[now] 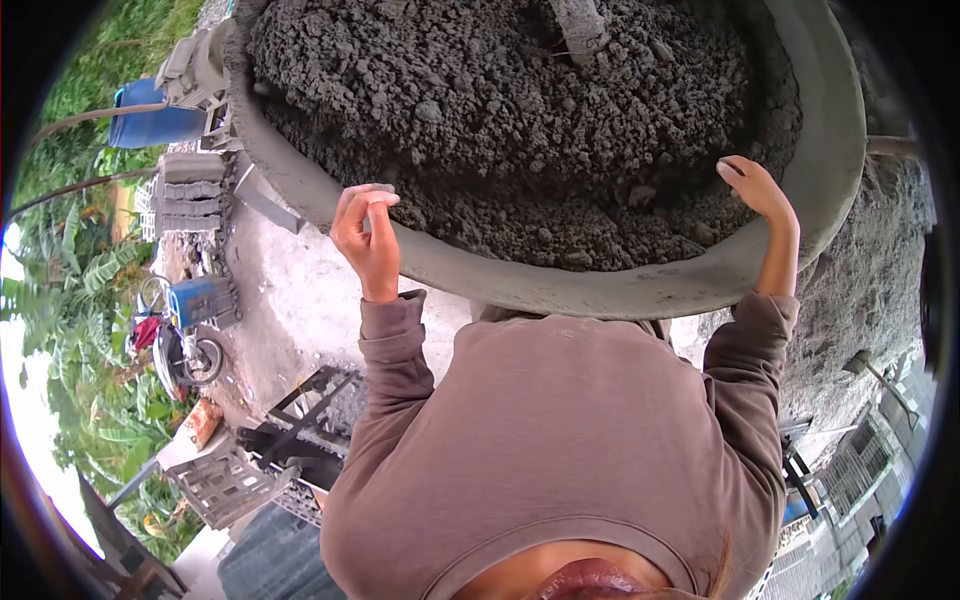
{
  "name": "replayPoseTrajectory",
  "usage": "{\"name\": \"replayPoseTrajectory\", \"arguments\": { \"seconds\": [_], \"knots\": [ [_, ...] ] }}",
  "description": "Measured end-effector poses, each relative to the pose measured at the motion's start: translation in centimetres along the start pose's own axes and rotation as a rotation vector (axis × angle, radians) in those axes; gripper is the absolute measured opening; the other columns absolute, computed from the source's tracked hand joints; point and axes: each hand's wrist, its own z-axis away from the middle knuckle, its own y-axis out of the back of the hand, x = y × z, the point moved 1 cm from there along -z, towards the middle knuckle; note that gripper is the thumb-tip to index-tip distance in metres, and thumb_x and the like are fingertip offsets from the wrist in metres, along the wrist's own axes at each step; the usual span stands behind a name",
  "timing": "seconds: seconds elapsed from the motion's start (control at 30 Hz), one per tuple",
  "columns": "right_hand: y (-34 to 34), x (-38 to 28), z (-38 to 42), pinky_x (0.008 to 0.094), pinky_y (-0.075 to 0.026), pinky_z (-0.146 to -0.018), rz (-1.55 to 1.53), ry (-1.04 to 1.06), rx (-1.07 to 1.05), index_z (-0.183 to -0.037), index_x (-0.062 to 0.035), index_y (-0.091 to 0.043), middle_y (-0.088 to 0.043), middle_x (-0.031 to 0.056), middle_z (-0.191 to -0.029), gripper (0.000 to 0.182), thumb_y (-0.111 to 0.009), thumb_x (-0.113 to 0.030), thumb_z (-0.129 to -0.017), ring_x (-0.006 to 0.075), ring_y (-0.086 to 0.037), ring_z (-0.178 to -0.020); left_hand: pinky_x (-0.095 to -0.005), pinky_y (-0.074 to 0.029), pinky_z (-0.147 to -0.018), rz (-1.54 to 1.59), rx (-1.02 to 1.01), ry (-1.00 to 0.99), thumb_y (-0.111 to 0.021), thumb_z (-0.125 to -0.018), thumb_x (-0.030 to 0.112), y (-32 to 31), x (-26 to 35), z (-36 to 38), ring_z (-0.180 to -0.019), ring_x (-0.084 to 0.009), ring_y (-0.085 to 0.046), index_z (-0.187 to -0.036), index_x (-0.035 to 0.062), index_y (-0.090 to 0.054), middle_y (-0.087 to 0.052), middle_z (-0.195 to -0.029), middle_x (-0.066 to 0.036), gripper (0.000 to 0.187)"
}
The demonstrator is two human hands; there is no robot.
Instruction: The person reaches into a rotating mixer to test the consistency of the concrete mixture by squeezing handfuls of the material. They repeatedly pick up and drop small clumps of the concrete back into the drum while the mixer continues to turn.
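A wide round basin (600, 292) with a thick grey rim holds a dark, crumbly, damp-looking mix (520, 110). My left hand (368, 235) is at the near left rim, its fingers curled in towards the thumb; whatever lies between them is hidden. Over the right side of the rim reaches my right hand (765, 195), fingers extended loosely above the mix and nothing visible in them. A rough, mix-coated shaft (582, 30) stands in the mix near the top of the view.
Left of the basin are a blue barrel (155, 115), stacked grey blocks (192, 190), a motorcycle (190, 355) with a blue crate (200, 300), and dark metal frames (300, 430). A rough grey surface (850, 280) lies to the right.
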Motion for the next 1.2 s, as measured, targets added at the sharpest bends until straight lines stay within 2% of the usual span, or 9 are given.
{"name": "replayPoseTrajectory", "arguments": {
  "seconds": [0.07, 0.1, 0.17, 0.2, 0.5, 0.7, 0.8, 1.03, 1.2],
  "knots": [
    [-0.3, -0.7, -0.1, 0.0337, -0.049, -0.077, -0.002, -0.019, -0.006, -0.127, -0.0025, -0.056, -0.066, 0.0090, -0.104, 0.049, -0.054, -0.040, -0.096, 0.0167, -0.059, -0.075, -0.0282, -0.046, -0.075, -0.104, 0.093, -0.034, -0.049, -0.085, 0.006, 0.7, -0.5, -0.2, -0.096, -0.0177, -0.056, -0.088, 0.0013, -0.065, -0.058, -0.109, -0.010, 0.017],
    [-0.4, -0.9, -0.1, 0.0337, -0.049, -0.077, -0.002, -0.017, -0.006, -0.127, -0.0025, -0.056, -0.066, 0.0090, -0.104, 0.049, -0.054, -0.040, -0.096, 0.0167, -0.059, -0.075, -0.0282, -0.046, -0.075, -0.105, 0.095, -0.035, -0.049, -0.085, 0.006, 0.8, -0.5, -0.3, -0.096, -0.0177, -0.056, -0.088, 0.0013, -0.065, -0.058, -0.109, -0.010, 0.017],
    [-0.9, -1.1, -0.6, 0.0370, -0.049, -0.080, -0.002, -0.005, 0.010, -0.126, -0.0049, -0.058, -0.067, 0.0139, -0.104, 0.051, -0.056, -0.045, -0.093, 0.0220, -0.062, -0.078, -0.0340, -0.045, -0.087, -0.050, 0.352, 0.021, -0.046, -0.088, 0.012, 1.2, -1.0, -0.5, -0.114, -0.0190, -0.046, -0.109, 0.0017, -0.059, -0.036, -0.135, -0.012, 0.026],
    [-1.0, -1.1, -1.1, 0.0370, -0.049, -0.080, -0.001, 0.003, 0.013, -0.126, -0.0049, -0.058, -0.067, 0.0139, -0.104, 0.051, -0.056, -0.045, -0.093, 0.0220, -0.062, -0.078, -0.0409, -0.042, -0.094, -0.035, 0.265, 0.070, -0.046, -0.089, 0.016, 2.0, -2.1, -0.6, -0.121, -0.0212, -0.038, -0.121, 0.0022, -0.050, -0.021, -0.142, -0.013, 0.035],
    [-4.1, -3.7, -1.7, 0.0357, -0.050, -0.080, -0.033, -0.015, 0.004, -0.125, -0.0042, -0.059, -0.068, 0.0136, -0.103, 0.050, -0.056, -0.043, -0.093, 0.0211, -0.063, -0.078, -0.0464, -0.025, -0.107, -0.334, 0.344, -0.084, -0.046, -0.088, 0.023, 4.0, -4.0, -0.8, -0.122, -0.0309, -0.030, -0.125, -0.0019, -0.045, -0.036, -0.132, -0.019, 0.045],
    [-5.6, -3.9, -1.9, 0.0353, -0.050, -0.078, -0.057, -0.019, 0.077, -0.123, -0.0037, -0.060, -0.068, 0.0131, -0.098, 0.047, -0.057, -0.040, -0.093, 0.0200, -0.064, -0.077, -0.0447, -0.025, -0.109, -0.361, 0.303, -0.114, -0.039, -0.088, 0.029, 4.6, -6.4, 0.3, -0.129, -0.0284, -0.030, -0.126, -0.0037, -0.045, -0.036, -0.137, -0.018, 0.051],
    [-4.7, -4.1, -1.8, 0.0315, -0.050, -0.074, -0.192, 0.108, 0.333, -0.115, -0.0036, -0.065, -0.069, 0.0103, -0.088, 0.036, -0.057, -0.033, -0.095, 0.0169, -0.064, -0.073, -0.0479, -0.021, -0.108, -0.273, 0.331, -0.170, -0.040, -0.090, 0.032, 4.3, -6.5, 0.3, -0.127, -0.0321, -0.026, -0.125, -0.0024, -0.046, -0.045, -0.128, -0.018, 0.050],
    [-3.7, -4.1, -1.7, 0.0309, -0.049, -0.073, -0.218, 0.081, 0.540, -0.107, -0.0036, -0.067, -0.068, 0.0072, -0.085, 0.034, -0.058, -0.034, -0.096, 0.0139, -0.063, -0.077, -0.0465, -0.026, -0.105, -0.205, 0.371, -0.116, -0.037, -0.091, 0.035, 4.0, -6.6, 0.3, -0.128, -0.0307, -0.025, -0.127, -0.0014, -0.044, -0.033, -0.136, -0.022, 0.052],
    [-3.7, -3.0, -1.9, 0.0329, -0.049, -0.081, -0.094, 0.160, 0.669, -0.109, -0.0047, -0.067, -0.070, 0.0103, -0.096, 0.033, -0.058, -0.033, -0.096, 0.0219, -0.065, -0.087, -0.0456, -0.030, -0.106, -0.301, 0.344, -0.099, -0.037, -0.089, 0.033, 3.7, -6.0, 0.4, -0.127, -0.0279, -0.034, -0.129, 0.0002, -0.045, -0.028, -0.141, -0.017, 0.053]
  ]
}}
